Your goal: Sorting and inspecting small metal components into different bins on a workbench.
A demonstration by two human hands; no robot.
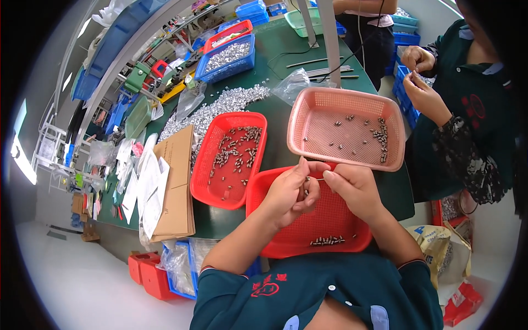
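Both my hands are over a red mesh basket (319, 220) in front of me. My left hand (291, 195) is closed, its fingers curled around a small metal fitting (306, 193); how many pieces it holds is hidden. My right hand (355, 190), thumb and forefinger pressed together, pinches a thin metal pin (320, 179) that points toward the left fingertips. Several small metal fittings (328, 240) lie in a row along the basket's near side. Left of it, a second red basket (199, 187) holds scattered fittings. Beyond stands a pink basket (297, 144) with more pieces, mostly at its right.
A heap of shiny metal pieces (225, 104) covers the green table (269, 60) at the back left. Cardboard (179, 192) and papers lie at the left edge. A blue basket (247, 63) stands farther back, near a metal post (330, 44). A co-worker's hands (423, 91) work at the right.
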